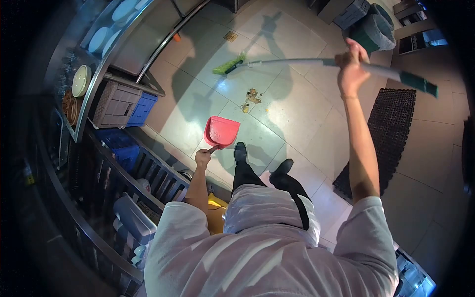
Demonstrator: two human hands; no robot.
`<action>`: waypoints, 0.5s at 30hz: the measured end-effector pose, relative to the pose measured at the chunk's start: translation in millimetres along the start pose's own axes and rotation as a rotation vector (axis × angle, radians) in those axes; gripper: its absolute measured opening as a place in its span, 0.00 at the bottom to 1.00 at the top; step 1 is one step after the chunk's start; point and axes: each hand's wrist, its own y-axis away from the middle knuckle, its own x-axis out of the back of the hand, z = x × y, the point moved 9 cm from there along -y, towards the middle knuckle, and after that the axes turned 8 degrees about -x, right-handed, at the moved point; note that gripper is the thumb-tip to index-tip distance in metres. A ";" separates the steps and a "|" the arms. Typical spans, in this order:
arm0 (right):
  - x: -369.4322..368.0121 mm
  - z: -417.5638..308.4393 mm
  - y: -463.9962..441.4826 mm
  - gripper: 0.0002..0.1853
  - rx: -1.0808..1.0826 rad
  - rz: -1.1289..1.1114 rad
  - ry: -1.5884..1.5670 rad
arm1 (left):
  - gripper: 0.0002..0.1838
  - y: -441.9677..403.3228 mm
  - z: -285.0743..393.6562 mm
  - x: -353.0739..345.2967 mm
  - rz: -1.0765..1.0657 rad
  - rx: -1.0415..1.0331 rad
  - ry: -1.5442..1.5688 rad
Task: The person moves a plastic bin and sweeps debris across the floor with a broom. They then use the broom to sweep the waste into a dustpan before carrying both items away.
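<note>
My left hand (202, 158) is closed round the short handle of a red dustpan (222, 131), which is at the floor in front of my feet. On the right, my right hand (354, 67) grips the long grey pole of a broom (294, 62). The broom's green bristles (228, 65) are at the far end of the pole, up and left of a small pile of brown and yellowish debris (253, 96). That pile lies on the tiles beyond the dustpan, apart from both the bristles and the pan.
Metal shelving with plates (100, 40) and crates (115, 105) lines the left. A black mat (386, 133) lies on the right. A lined bin (374, 32) and boxes (352, 14) stand at the back right. A floor drain (230, 36) is farther ahead.
</note>
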 end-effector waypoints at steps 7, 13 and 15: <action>81.9 -59.5 36.6 0.13 -0.077 -0.012 0.081 | 0.09 17.1 60.8 0.9 0.005 -0.203 -0.181; 117.3 -96.0 38.5 0.15 -0.089 0.055 0.119 | 0.09 -2.7 101.9 -15.8 -0.047 -0.389 -0.305; 128.7 -103.5 37.3 0.15 -0.059 0.107 0.173 | 0.09 -11.0 121.9 -17.1 -0.080 -0.447 -0.304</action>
